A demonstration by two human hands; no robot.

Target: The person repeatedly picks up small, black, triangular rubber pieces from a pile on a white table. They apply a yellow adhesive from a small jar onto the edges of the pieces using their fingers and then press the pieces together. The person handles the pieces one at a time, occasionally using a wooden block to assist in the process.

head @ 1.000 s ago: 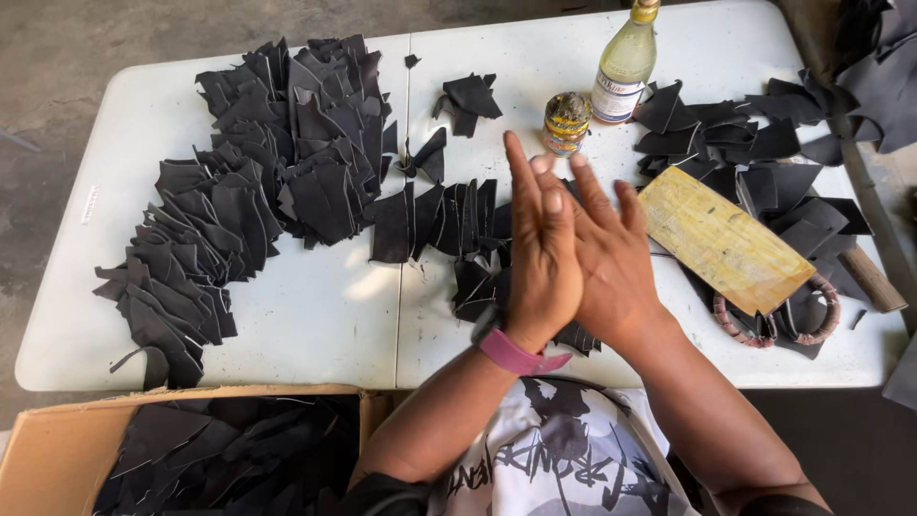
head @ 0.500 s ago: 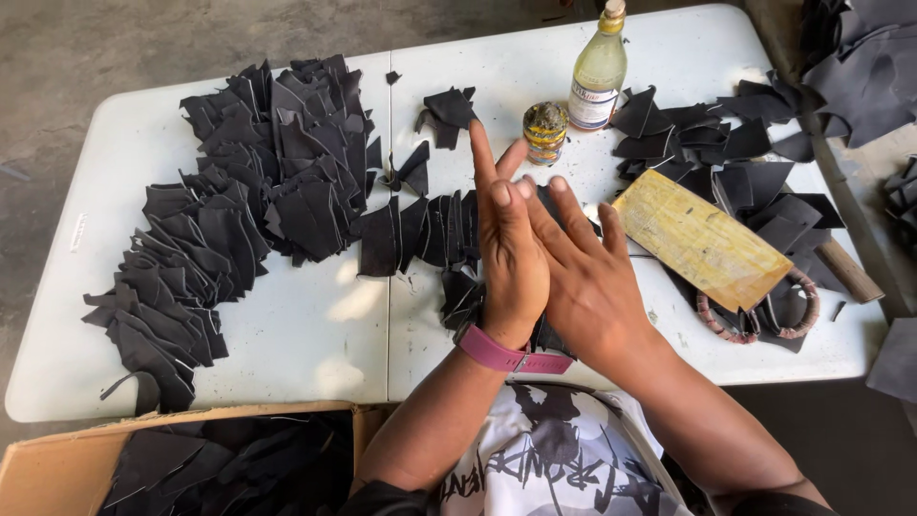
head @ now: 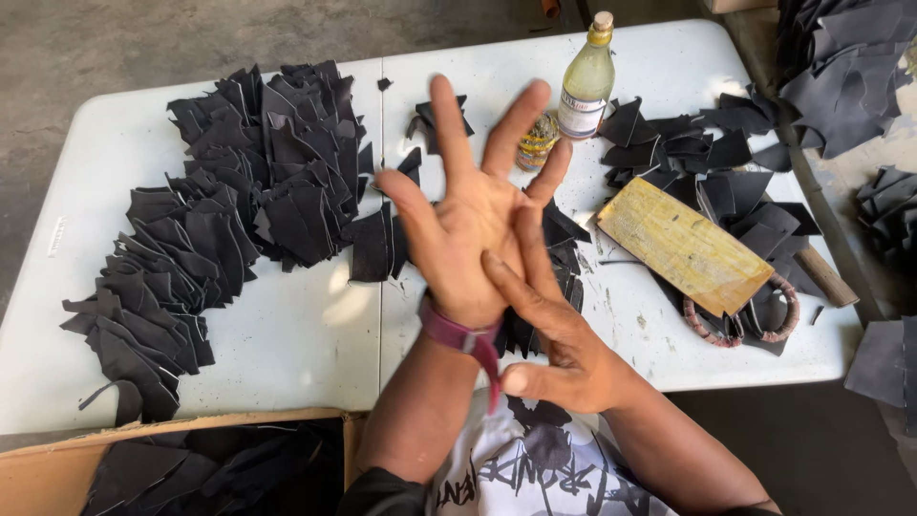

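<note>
Left hand (head: 468, 215) splayed open, empty; right hand (head: 549, 330) fingers flat on its palm; leather pieces (head: 535, 287) just beyond, underneath.

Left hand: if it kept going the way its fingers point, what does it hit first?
The left hand is raised, palm up, fingers splayed toward the table's far side. Straight on, the small glass jar comes first, with the tall bottle just right of that line. The hand seems above the table, so it may pass over both.
</note>
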